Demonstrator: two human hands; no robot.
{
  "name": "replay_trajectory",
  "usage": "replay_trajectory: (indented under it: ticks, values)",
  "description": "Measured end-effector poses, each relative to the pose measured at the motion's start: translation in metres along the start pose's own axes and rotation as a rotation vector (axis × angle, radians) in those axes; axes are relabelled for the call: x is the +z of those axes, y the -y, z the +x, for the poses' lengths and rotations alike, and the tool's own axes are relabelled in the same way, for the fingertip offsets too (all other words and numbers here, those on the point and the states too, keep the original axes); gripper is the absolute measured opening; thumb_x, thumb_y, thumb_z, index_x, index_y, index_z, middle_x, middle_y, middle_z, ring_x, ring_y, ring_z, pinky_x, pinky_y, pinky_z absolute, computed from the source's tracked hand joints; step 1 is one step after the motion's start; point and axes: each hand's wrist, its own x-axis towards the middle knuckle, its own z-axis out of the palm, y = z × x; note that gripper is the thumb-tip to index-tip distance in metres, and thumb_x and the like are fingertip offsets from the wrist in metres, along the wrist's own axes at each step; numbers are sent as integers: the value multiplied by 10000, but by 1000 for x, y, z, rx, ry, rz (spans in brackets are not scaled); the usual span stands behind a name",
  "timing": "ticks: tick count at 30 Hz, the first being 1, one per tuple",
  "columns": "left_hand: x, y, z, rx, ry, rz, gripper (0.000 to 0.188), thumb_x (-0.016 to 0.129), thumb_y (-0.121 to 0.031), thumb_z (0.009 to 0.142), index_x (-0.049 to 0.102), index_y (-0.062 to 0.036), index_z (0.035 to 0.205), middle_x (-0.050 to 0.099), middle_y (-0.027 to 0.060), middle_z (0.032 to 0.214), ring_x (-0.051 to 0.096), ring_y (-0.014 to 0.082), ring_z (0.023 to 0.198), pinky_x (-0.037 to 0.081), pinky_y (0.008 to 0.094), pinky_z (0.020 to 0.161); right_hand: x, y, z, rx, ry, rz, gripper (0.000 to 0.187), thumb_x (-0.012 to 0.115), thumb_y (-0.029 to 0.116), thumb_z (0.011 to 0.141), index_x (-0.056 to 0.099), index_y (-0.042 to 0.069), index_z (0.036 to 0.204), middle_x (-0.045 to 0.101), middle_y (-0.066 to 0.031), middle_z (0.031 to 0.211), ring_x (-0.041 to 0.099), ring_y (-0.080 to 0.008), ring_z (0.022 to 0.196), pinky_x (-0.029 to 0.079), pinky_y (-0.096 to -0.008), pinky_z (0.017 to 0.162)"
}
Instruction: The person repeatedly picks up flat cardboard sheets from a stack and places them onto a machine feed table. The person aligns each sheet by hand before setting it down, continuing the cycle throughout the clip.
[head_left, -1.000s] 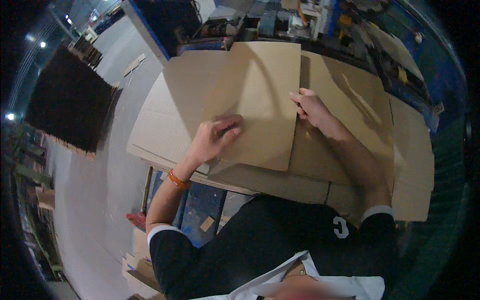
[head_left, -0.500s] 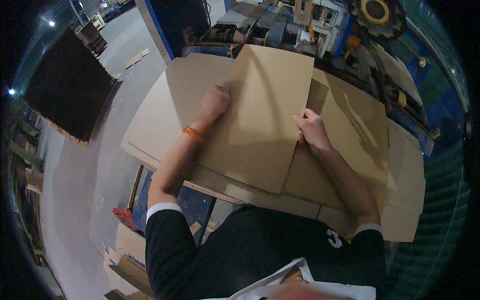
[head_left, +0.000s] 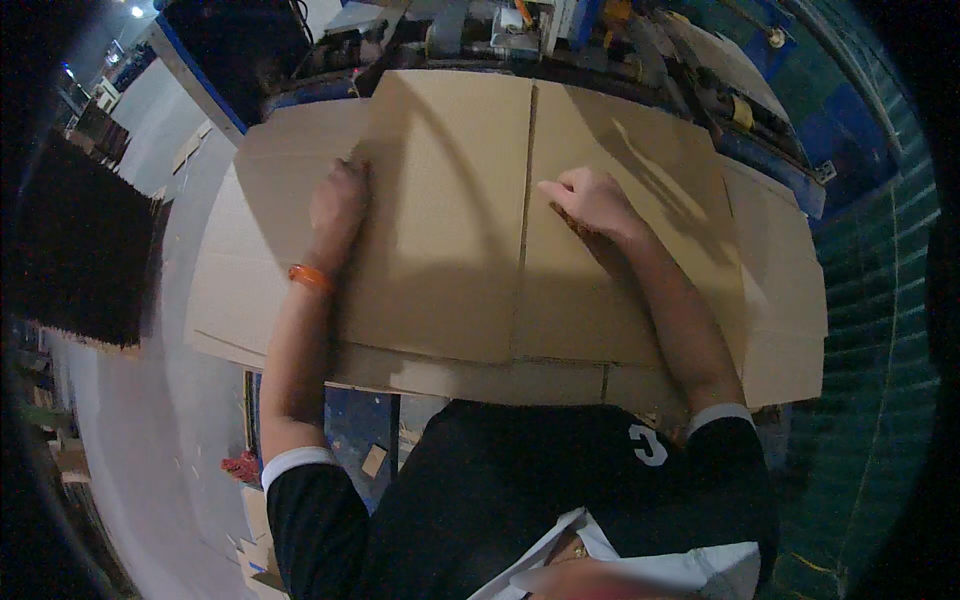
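A tan cardboard sheet (head_left: 450, 220) lies in front of me on a stack of cardboard. My left hand (head_left: 340, 205), with an orange band at its wrist, is closed at the sheet's left edge; its fingertips are partly hidden there. To the right, a second cardboard panel (head_left: 640, 280) lies alongside, a narrow dark gap between the two. Over this panel hovers my right hand (head_left: 592, 205), its fingers curled in, with nothing visible in them. It is a short way from the gap.
Paler cardboard flaps (head_left: 775, 290) stick out at the right, and more cardboard (head_left: 230, 290) spreads left. Beyond the stack stands a machine (head_left: 450, 45) with rollers. A tall dark stack (head_left: 75, 240) rests on the floor at left. Green corrugated sheeting (head_left: 870, 380) runs along the right.
My right hand has let go of the sheet's right edge and moved off it. That edge, raised over the right panel before, now lies down beside it. My left hand stays at the left edge.
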Motion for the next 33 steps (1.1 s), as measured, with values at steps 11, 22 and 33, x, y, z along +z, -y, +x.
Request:
replay_trajectory:
  ticks: [11, 22, 33]
  values:
    - [-16, 8, -4, 13, -94, -352, 651, 534, -461, 833, 407, 27, 1245, 549, 266, 1082, 497, 415, 1073, 392, 462, 914, -28, -17, -71, -166, 17, -7, 376, 617, 296, 790, 548, 45, 1060, 581, -152, 1019, 568, -293, 928, 444, -393, 818]
    - [-45, -10, -155, 817, 37, -116, 837, 704, -419, 659, 357, -63, 1332, 381, 158, 1350, 330, 329, 1272, 235, 513, 1051, -67, -94, -256, 244, -50, -428, 964, 783, 401, 481, 411, 132, 1328, 267, -89, 1446, 196, -328, 1340, 146, -478, 1086]
    - [-22, -25, -68, 938, -252, -24, 668, 581, -398, 762, 388, -67, 1309, 450, 112, 1284, 393, 293, 1217, 291, 456, 1031, -80, -160, -165, 162, -48, -385, 712, 666, 517, 664, 485, 217, 1283, 314, -162, 1405, 243, -356, 1315, 228, -494, 1051]
